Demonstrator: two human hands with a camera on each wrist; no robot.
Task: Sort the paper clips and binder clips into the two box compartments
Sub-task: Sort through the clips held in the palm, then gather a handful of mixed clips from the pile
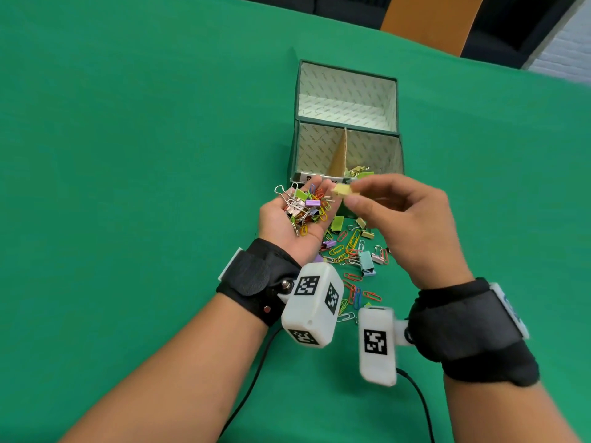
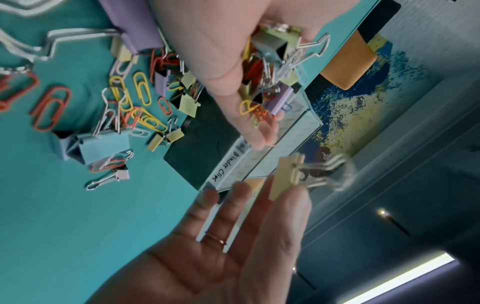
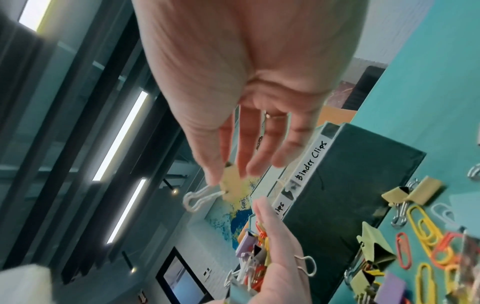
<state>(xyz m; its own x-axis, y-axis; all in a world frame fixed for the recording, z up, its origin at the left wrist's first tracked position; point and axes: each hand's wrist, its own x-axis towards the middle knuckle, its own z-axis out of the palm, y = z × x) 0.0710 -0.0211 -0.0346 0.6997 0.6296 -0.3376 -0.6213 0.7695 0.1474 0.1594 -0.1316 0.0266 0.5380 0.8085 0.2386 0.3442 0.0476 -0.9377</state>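
Binder clip [image 1: 343,190] in R hand [image 1: 406,225] grip, handles up; open L hand [image 1: 277,219] carries clips [image 1: 307,206].

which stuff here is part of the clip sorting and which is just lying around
Job in hand:
two-compartment box
yellow binder clip, pinched by the right hand
mixed clips in the left hand
loose clips in front of the box

Just there:
green table
orange chair
wrist cameras

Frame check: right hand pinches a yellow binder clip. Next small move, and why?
Probably carry the yellow binder clip forward over the box's right compartment and release it: the right hand holds it pinched near its front, and binder clips already lie in that compartment.
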